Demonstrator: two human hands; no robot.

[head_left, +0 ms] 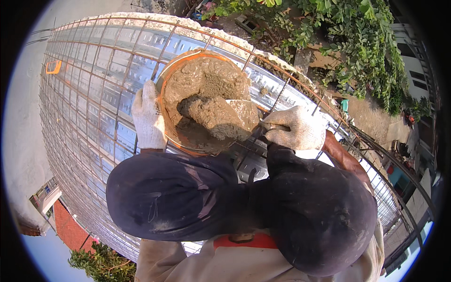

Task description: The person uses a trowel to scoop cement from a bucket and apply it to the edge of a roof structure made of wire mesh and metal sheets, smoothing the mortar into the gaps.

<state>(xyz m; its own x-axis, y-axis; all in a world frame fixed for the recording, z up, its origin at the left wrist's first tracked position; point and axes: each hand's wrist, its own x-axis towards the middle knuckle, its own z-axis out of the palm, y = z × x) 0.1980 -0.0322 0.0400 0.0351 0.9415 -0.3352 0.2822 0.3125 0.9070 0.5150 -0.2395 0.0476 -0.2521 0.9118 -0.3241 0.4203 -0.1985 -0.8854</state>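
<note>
A round orange bucket [161,101], nearly full of wet grey-brown mortar [206,70], sits in front of my knees. My left hand [149,116], in a white knit glove, grips the bucket's left side at the rim. On the right, my gloved right hand [297,128] is closed round the handle of a mortar-smeared trowel [246,110]. A thick heap of mortar [213,114] lies on the trowel's blade, over the bucket. The heap covers much of the blade, and my fingers hide most of the handle.
Rusty rebar mesh [96,70] runs over shiny corrugated metal decking [124,101] around me. A rough concrete edge [188,23] borders the deck, with leafy branches [357,42] and ground lower down beyond it. An orange object [53,67] lies on the mesh at far left.
</note>
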